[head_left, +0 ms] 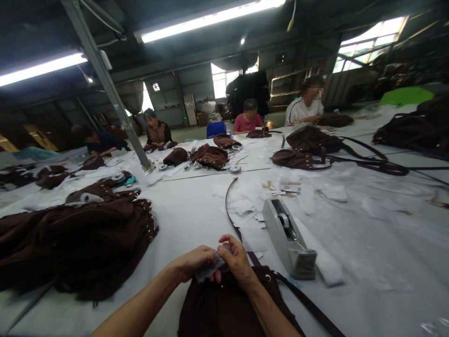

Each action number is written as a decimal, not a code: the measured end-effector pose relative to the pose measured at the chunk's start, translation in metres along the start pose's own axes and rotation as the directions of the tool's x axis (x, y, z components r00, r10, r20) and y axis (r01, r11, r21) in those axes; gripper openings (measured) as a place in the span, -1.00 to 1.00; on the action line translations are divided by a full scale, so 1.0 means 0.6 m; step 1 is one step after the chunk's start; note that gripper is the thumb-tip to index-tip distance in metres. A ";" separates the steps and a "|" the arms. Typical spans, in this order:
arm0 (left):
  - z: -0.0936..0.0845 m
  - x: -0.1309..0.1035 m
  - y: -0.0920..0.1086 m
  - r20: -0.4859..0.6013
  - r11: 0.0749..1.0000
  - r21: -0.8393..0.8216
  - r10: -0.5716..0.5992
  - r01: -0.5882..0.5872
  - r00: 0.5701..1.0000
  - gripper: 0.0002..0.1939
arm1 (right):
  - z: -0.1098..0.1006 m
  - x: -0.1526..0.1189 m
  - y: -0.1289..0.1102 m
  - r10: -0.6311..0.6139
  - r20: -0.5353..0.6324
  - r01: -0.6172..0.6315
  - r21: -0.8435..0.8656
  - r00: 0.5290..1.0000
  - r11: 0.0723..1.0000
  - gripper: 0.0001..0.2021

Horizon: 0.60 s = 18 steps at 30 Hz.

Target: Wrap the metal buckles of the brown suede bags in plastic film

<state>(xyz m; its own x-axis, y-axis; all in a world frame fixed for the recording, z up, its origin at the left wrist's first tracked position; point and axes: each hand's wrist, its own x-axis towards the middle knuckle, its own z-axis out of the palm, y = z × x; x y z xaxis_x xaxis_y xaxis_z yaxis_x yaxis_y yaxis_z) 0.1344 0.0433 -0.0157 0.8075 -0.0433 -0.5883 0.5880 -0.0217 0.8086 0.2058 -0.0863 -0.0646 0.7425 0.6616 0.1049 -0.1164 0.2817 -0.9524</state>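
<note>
A dark brown bag (pixel 224 309) with gold-coloured eyelets and a long strap (pixel 308 304) lies right in front of me. Just above its top edge, both hands meet on a crumpled piece of greyish, see-through wrapping (pixel 206 270). My left hand (pixel 196 262) is closed on its left side. The fingers of my right hand (pixel 236 262) pinch its upper right end, with the index finger curled. What lies inside the wrapping, if anything, cannot be made out. A thin part of the strap curves away behind my right hand.
A grey tape dispenser (pixel 289 238) stands to the right, beside white paper strips (pixel 324 262) and thin plastic sheets (pixel 372 234). Brown bags are heaped (pixel 77 243) at left. A metal post (pixel 108 89) rises from the white table (pixel 182 201). Several people sit across it.
</note>
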 end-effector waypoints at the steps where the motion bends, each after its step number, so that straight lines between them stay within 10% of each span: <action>1: -0.002 0.000 0.000 0.010 1.000 0.002 -0.018 0.018 1.000 -0.67 | 0.000 0.000 0.000 0.007 0.001 -0.007 0.020 1.000 1.000 -0.78; 18: -0.004 0.002 -0.014 0.035 0.989 -0.134 0.061 -0.055 0.998 -0.75 | 0.000 0.004 0.004 0.068 0.004 -0.068 0.121 0.998 0.990 -0.64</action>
<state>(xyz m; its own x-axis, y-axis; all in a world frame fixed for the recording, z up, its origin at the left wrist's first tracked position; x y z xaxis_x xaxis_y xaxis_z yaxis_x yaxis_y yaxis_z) 0.1308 0.0460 -0.0232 0.8394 -0.0795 -0.5376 0.5434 0.1145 0.8316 0.2073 -0.0840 -0.0668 0.7303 0.6819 0.0414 -0.2452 0.3182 -0.9158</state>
